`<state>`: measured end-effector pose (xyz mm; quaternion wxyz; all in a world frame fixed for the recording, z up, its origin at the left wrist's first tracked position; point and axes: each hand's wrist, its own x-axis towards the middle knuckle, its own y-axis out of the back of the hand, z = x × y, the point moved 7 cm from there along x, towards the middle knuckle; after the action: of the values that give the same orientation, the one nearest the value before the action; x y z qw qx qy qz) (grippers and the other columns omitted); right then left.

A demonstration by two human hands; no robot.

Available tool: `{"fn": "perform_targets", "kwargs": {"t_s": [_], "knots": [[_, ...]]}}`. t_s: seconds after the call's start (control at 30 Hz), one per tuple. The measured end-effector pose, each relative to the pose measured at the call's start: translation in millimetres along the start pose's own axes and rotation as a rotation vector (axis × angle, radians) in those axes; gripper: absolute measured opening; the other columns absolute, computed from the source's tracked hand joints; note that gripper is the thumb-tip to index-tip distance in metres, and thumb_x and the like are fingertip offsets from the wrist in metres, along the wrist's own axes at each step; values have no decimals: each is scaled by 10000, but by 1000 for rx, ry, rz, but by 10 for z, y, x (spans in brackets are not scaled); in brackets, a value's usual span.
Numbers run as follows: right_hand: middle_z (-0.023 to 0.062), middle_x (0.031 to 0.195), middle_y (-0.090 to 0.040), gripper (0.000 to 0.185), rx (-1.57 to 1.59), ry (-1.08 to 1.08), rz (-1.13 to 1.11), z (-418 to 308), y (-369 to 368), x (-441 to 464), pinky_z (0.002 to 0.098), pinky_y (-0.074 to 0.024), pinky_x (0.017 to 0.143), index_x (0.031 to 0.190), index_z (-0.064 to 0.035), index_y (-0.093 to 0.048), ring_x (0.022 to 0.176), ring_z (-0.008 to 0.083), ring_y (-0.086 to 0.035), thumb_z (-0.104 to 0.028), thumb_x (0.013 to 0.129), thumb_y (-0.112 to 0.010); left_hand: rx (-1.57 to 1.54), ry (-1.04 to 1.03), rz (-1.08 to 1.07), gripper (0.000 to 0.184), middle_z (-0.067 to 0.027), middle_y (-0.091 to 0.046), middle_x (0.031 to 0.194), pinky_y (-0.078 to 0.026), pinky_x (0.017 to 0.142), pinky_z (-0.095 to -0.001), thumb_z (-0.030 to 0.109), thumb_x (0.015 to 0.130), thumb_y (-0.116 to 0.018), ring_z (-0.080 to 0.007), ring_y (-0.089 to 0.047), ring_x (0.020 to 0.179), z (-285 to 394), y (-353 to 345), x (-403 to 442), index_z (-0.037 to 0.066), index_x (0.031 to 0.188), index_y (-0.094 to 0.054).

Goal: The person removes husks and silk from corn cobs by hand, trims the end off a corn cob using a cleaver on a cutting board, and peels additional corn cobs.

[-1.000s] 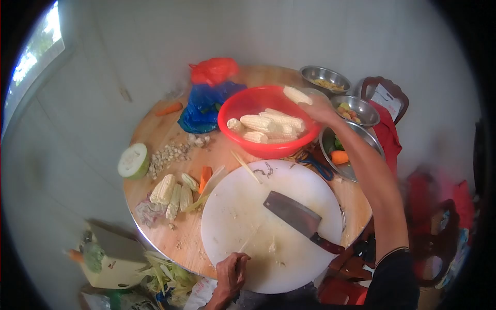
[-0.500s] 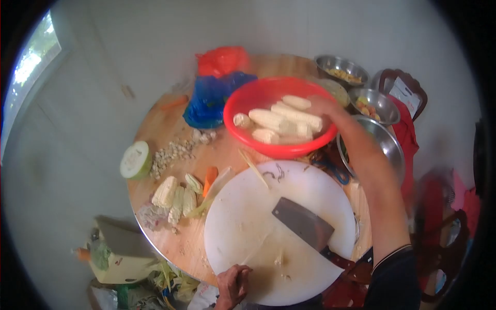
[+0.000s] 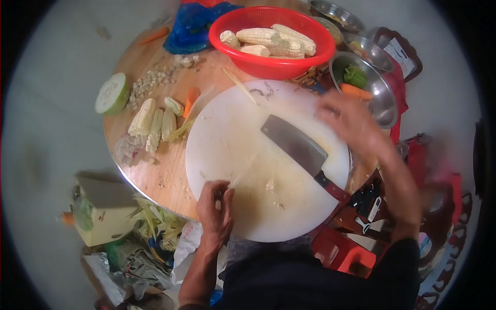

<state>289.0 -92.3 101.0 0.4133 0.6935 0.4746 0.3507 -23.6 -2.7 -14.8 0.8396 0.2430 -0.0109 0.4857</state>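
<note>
A round white cutting board (image 3: pixel 222 129) lies before me with a cleaver (image 3: pixel 294 144) flat on it, its handle over the board's right edge. At the board's lower left, my left hand (image 3: pixel 216 209) has its fingers curled together; a thin pale strand shows by its fingertips, but I cannot make out what it grips. My right hand (image 3: pixel 351 119) is over the board's upper right edge, beyond the cleaver, smeared by motion, so its fingers do not read clearly. Behind the board stands a red basin (image 3: pixel 274 64) with several peeled corn cobs (image 3: pixel 258 36). Small scraps dot the board.
On the wooden table (image 3: pixel 165 175) at left are corn pieces (image 3: pixel 143 118), a carrot piece (image 3: pixel 190 101), garlic cloves (image 3: pixel 155 82), a cut green gourd (image 3: pixel 111 94) and a blue bag (image 3: pixel 194 26). Steel bowls (image 3: pixel 383 98) stand at right. Below left is a cream bin (image 3: pixel 106 217).
My right hand has come back from the red basin to the board's right edge. My left hand has shifted slightly in from the edge. The view has tilted down.
</note>
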Motion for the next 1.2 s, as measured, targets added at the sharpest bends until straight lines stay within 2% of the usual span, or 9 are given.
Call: {"fn": "perform_targets", "kwargs": {"t_s": [0.03,0.1,0.2,0.43,0.63,0.83,0.9,1.13,1.2], "knots": [[152,1009,-668,260,8,-14,-37,-51,-121,-238,400,-515,858,1097,-4,-672,936,293,-656,-217,947,-661,-4,-3,4,177,-149,-637,899,-511,687,-347,41,938,-664,-260,-651,790,66,-25,58,1,1103,-614],[157,1027,-657,267,11,-23,-68,-136,-322,-623,411,-510,868,1100,-14,-673,961,312,-651,-225,937,-680,269,-201,45,356,-200,-603,1169,-496,873,-427,143,882,-762,-350,-598,1067,399,-117,140,-7,1173,-621],[166,1080,-648,310,-119,-89,-8,-159,-492,-996,436,-499,898,1128,-26,-668,1027,354,-633,-247,915,-709,432,-253,-83,465,-185,-600,1231,-470,979,-481,174,799,-796,-390,-519,1199,514,-444,161,30,1217,-652],[150,1121,-625,352,-92,-92,78,-163,-676,-1327,464,-505,890,1160,-31,-639,1065,364,-613,-211,877,-748,446,-443,-342,311,-166,-643,1113,-517,903,-432,37,779,-672,-362,-574,1043,462,-851,-43,35,1088,-712],[162,1136,-625,343,-53,-125,126,-191,-739,-1401,457,-496,918,1150,-10,-638,1098,368,-601,-165,864,-745,302,-438,-247,256,-170,-660,1041,-534,881,-383,-68,773,-660,-345,-617,1011,247,-131,-22,21,1003,-725],[176,1186,-622,344,4,-115,284,-168,-777,-1496,460,-478,938,1164,8,-626,1111,391,-594,-87,854,-741,571,-72,23,180,-154,-702,953,-548,714,-343,-43,824,-707,-255,-699,779,-214,1599,-311,-5,998,-734],[182,1200,-617,349,53,-129,290,-172,-857,-1510,450,-477,949,1183,9,-624,1132,392,-590,-91,867,-734,623,149,62,114,-196,-700,896,-537,733,-442,-12,837,-667,-352,-696,780,-577,2024,-561,-33,930,-729],[193,1231,-603,367,-21,-66,400,-151,-926,-1577,447,-459,984,1240,10,-610,1149,389,-579,-81,895,-698,839,541,46,253,-250,-671,753,-536,736,-468,190,837,-664,-422,-685,778,-2843,2830,-1772,-55,816,-723],[193,1238,-602,362,-22,-74,390,-126,-947,-1589,449,-453,994,1239,11,-610,1155,387,-576,-82,899,-692,1144,583,-215,244,-265,-688,898,-527,827,-477,176,819,-666,-425,-676,914,-3571,2913,-2125,-63,846,-713]]}}
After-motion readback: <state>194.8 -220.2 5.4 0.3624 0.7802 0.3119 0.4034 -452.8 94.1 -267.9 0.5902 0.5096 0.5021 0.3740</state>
